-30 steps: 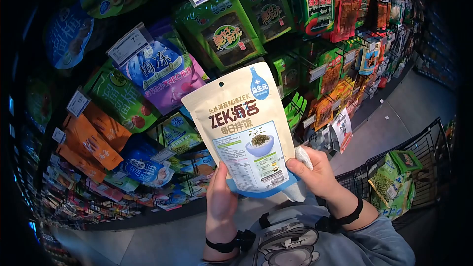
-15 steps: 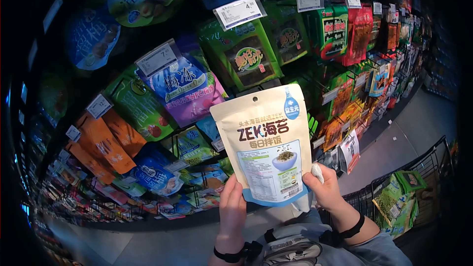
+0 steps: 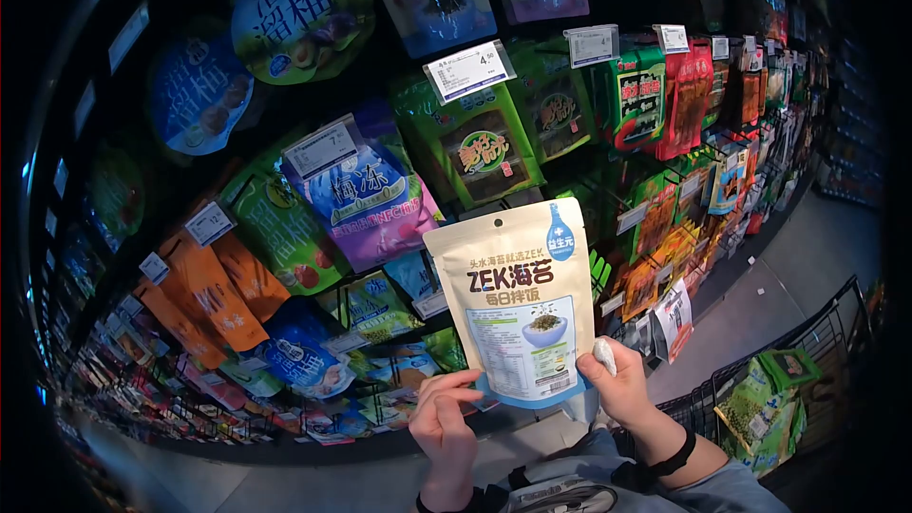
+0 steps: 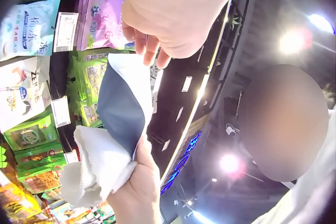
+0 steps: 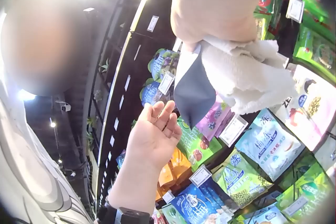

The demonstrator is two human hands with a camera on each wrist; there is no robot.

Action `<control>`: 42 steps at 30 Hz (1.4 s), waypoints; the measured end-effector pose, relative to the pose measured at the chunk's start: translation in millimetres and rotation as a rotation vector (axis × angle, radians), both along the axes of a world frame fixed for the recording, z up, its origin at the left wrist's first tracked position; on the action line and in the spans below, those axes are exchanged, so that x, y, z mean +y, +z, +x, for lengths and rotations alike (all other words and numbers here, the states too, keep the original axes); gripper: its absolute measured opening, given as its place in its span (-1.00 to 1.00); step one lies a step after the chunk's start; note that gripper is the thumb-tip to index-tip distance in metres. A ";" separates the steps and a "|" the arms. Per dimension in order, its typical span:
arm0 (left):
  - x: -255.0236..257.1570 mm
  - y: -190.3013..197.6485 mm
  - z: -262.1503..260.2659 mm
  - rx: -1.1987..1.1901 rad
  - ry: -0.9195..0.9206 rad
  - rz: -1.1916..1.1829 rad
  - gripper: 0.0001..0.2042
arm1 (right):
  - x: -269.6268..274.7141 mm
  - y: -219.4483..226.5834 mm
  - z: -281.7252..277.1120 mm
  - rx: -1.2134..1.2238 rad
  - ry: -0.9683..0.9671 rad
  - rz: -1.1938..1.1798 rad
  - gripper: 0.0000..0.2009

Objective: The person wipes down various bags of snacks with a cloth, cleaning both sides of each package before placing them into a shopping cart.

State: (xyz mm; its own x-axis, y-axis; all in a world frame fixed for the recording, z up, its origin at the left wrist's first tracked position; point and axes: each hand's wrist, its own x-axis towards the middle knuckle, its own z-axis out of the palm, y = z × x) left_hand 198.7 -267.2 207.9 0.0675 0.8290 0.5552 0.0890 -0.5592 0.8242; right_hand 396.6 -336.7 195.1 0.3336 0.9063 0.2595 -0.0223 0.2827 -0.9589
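A cream pouch with a blue bottom is upright in the head view, its printed side towards the head camera. My right hand pinches its lower right edge, thumb on the front, and also grips a white cloth. The left hand is beside the lower left corner, fingers loosely bent and holding nothing; whether a fingertip touches the pouch I cannot tell. In the left wrist view the pouch's bottom shows dark blue between the left hand and the right hand.
Hanging snack packs fill the rack behind the pouch, among them green seaweed packs, a purple-and-blue bag and orange bags, with price tags. At the lower right, a black wire cart contains green packs.
The left fingers have come away from the pouch's front left edge and bent. The pouch, still in my right hand, sits lower and further right in the head view, and the shelves have shifted down.
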 end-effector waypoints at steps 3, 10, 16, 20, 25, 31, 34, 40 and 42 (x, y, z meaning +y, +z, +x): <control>-0.5 -2.6 0.9 -0.117 -0.092 0.023 -0.58 | -0.2 -1.3 -0.3 -0.081 -0.050 0.000 -0.79; -9.6 0.7 14.8 -0.070 -0.625 -0.223 -0.06 | 2.8 14.3 -8.2 -0.815 -0.339 0.305 -0.73; -15.7 -17.4 23.4 -0.400 -0.833 -0.312 0.01 | -6.4 39.4 -18.3 -1.253 -0.160 0.358 -0.55; -16.2 -37.0 20.0 -0.348 -0.441 -0.202 -0.64 | -3.4 51.3 -27.8 -1.234 -0.006 0.420 -0.46; -20.2 -14.3 17.8 -0.305 -0.247 -0.549 -0.71 | -0.1 42.5 -25.9 -1.101 0.158 0.393 -0.50; 7.8 -21.8 8.0 -0.310 -0.238 -0.354 -0.74 | -5.3 37.8 -9.2 -0.377 0.040 0.140 -0.69; 5.8 -26.5 2.2 -0.458 -0.417 -0.448 -0.54 | -4.8 38.6 1.5 -0.065 -0.177 0.162 -0.70; 3.6 -19.1 -1.6 -0.622 -0.476 -0.670 -0.60 | -0.4 54.0 -19.3 -0.341 -0.589 0.612 -0.72; 3.1 -16.8 -5.1 -0.588 -0.490 -0.795 -0.59 | -6.6 50.4 -19.4 -0.957 -0.538 0.841 -0.73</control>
